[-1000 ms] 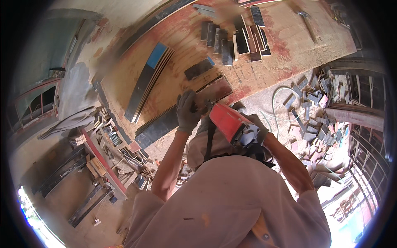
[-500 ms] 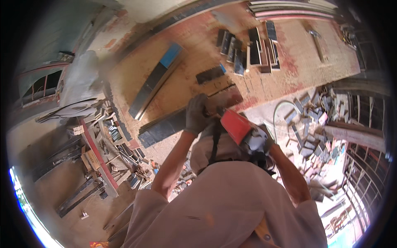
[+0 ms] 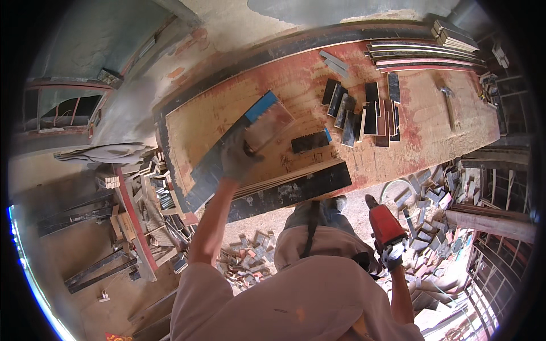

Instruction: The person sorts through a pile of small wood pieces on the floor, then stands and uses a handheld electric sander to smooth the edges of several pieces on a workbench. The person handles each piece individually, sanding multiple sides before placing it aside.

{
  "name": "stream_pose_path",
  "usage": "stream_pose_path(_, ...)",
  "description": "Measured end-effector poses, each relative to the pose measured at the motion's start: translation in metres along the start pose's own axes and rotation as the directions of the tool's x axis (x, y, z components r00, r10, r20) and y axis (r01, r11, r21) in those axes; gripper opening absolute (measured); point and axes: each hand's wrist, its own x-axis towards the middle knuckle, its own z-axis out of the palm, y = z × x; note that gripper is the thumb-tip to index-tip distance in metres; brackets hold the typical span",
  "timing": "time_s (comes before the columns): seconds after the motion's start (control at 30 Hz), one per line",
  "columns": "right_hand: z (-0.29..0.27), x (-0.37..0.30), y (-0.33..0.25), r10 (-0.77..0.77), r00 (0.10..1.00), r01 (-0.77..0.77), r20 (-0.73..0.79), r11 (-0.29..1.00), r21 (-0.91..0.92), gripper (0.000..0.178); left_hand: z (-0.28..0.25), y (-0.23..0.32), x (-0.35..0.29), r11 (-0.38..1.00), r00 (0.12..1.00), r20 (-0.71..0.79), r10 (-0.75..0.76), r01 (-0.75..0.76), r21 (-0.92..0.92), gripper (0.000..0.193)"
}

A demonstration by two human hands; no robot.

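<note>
My gloved left hand (image 3: 236, 162), smeared by motion, is over the worktable at the left. Its fingers seem closed on a short reddish-brown board piece (image 3: 270, 126), also blurred. Beneath lies a long dark board (image 3: 213, 170) with a blue end (image 3: 261, 108). My gloved right hand (image 3: 389, 260) grips a red handheld power tool (image 3: 387, 223), held off the table's near edge, its dark front end pointing toward the table. Its working part cannot be made out. A stack of long black-faced boards (image 3: 296, 190) lies along the near edge, and a short black block (image 3: 310, 142) just beyond it.
Several short dark blocks (image 3: 344, 111) lie grouped on the worktable (image 3: 421, 136). A hammer (image 3: 449, 108) rests at the right, long strips (image 3: 421, 57) at the back. Offcuts (image 3: 429, 204) cover the floor right of me, with a pale hose (image 3: 398, 182) among them.
My right hand has drawn the red tool off the boards, back and to the right. My left hand has moved left and away from me with the reddish-brown piece.
</note>
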Motion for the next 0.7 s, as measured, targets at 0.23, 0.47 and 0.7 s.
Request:
stream_pose_path(0.23,0.021,-0.010,-0.025,0.029,0.998,-0.034,-0.058,0.996,-0.085,0.025,0.048,-0.084,0.090,0.986,0.999,0.010,-0.051,0.049,0.161,0.110)
stream_pose_path(0.47,0.038,-0.036,-0.033,0.061,0.993,-0.076,-0.103,0.986,-0.147,0.024,0.065,-0.101,0.107,0.981,0.985,0.128,-0.116,0.093,0.173,0.108)
stream_pose_path(0.7,0.032,-0.021,-0.064,0.017,0.992,-0.037,-0.124,0.986,-0.162,0.026,0.068,-0.108,0.099,0.976,0.988,0.081,-0.131,0.115,0.183,0.111)
